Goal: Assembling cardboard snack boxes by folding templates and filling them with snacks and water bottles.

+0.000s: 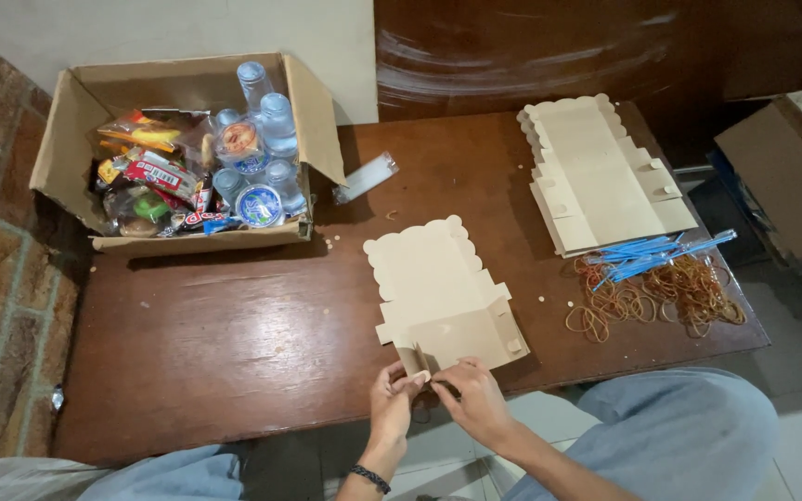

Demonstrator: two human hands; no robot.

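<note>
— Where's the flat beige scalloped-edge cardboard box blank (443, 297)?

— On the dark wooden table (234, 343), at its near edge. The left hand (392, 399) and right hand (475, 394) both pinch its front flap (fingers closed on the card).

— And beside it?

— Rubber bands (661, 292), to its right.

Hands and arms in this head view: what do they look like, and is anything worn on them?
Both are bare: no gloves, no sleeves reaching the forearms. The left hand has a dark beaded bracelet around its wrist. The right hand shows no ring, watch or band that I can make out. Light blue trousers cover the knees below.
</note>
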